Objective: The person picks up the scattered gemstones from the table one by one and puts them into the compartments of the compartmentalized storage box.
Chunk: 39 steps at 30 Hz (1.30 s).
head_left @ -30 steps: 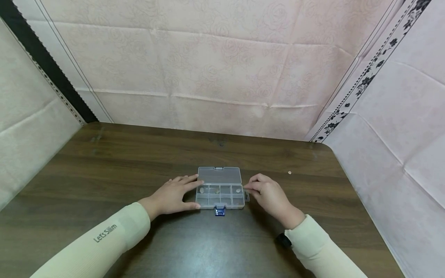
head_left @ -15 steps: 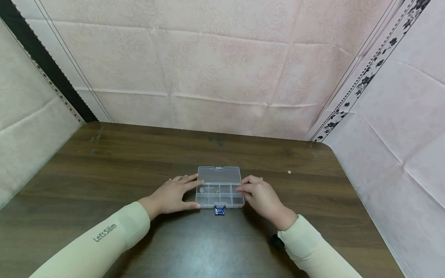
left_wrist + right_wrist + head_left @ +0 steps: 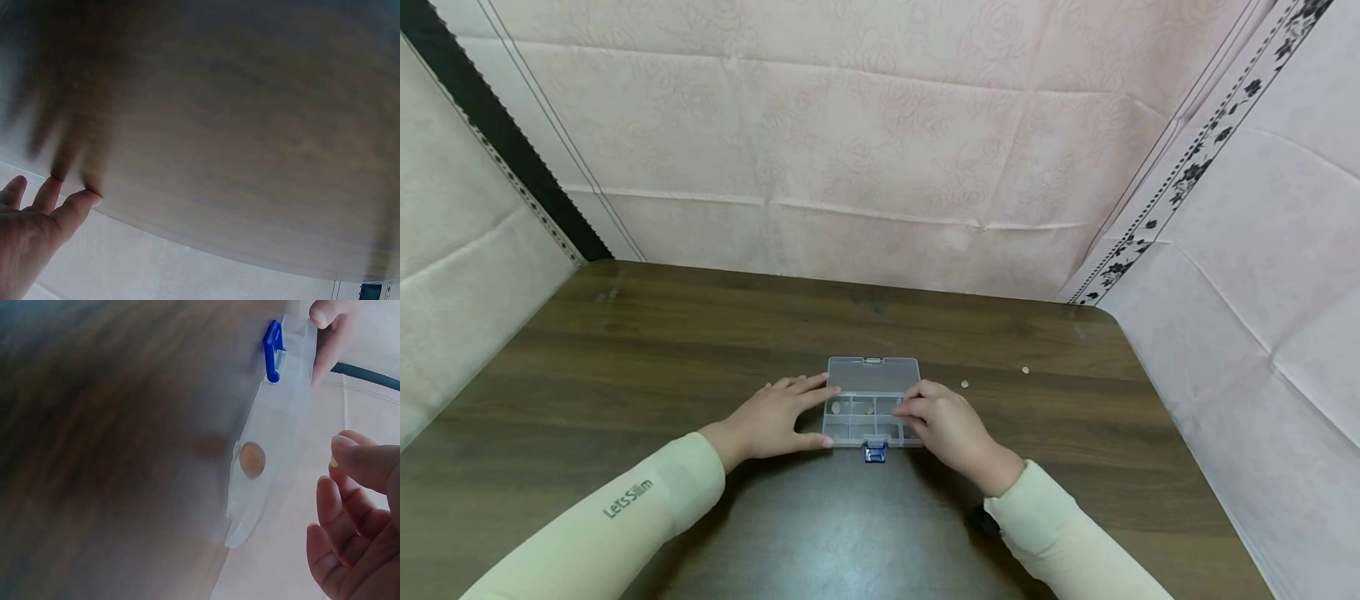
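Note:
A clear plastic compartment box (image 3: 850, 432) lies on the table with its lid (image 3: 872, 375) laid back and its blue latch (image 3: 875, 452) toward me. Small pale round pieces (image 3: 836, 407) sit in its back-row compartments. At the box's left side my left hand (image 3: 773, 421) is spread, fingers straight, with thumb and fingertips at its edge. My right hand (image 3: 946, 423) is over the box's right half and hides those compartments. In the right wrist view, thumb and forefinger pinch a tiny pale piece (image 3: 334, 462), mostly covered. A tan disc (image 3: 252, 460) shows through the box's clear side.
Two more small pale pieces lie on the brown wooden table (image 3: 715, 317), one near piece (image 3: 965, 384) behind my right hand and a farther piece (image 3: 1026, 369) to its right. Pale patterned cloth (image 3: 850, 150) hangs around the table's back and sides.
My right hand has moved left from beside the box to over its right compartments. One loose piece on the table, formerly behind that hand, now shows. The left hand has stayed put.

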Each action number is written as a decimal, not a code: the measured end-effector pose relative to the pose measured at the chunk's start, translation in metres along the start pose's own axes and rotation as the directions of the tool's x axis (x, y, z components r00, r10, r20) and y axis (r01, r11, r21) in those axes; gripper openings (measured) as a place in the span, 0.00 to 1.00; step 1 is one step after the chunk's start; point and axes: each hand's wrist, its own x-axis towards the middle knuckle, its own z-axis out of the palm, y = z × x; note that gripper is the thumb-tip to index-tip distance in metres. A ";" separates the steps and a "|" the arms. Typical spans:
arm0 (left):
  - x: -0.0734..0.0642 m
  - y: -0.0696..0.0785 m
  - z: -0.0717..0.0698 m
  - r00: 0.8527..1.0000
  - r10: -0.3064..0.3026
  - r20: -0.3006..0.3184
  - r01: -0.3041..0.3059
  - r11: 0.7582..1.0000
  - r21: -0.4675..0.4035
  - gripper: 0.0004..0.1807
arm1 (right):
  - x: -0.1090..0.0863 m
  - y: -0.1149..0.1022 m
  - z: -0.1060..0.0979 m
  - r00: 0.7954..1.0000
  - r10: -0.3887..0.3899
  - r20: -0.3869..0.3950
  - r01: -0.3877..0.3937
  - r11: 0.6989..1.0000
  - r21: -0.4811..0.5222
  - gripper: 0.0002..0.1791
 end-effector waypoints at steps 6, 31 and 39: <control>0.000 0.000 0.000 1.000 0.004 -0.007 -0.004 1.000 0.003 0.44 | 0.003 -0.003 0.003 1.000 -0.010 0.017 0.010 1.000 0.007 0.07; 0.001 -0.002 0.001 1.000 0.000 -0.008 0.000 1.000 0.012 0.44 | 0.007 -0.007 0.008 0.993 -0.003 0.118 0.004 1.000 -0.006 0.06; 0.000 -0.001 0.000 1.000 -0.001 -0.006 0.001 1.000 0.011 0.44 | 0.008 -0.009 0.008 0.989 0.023 0.145 -0.022 1.000 -0.011 0.07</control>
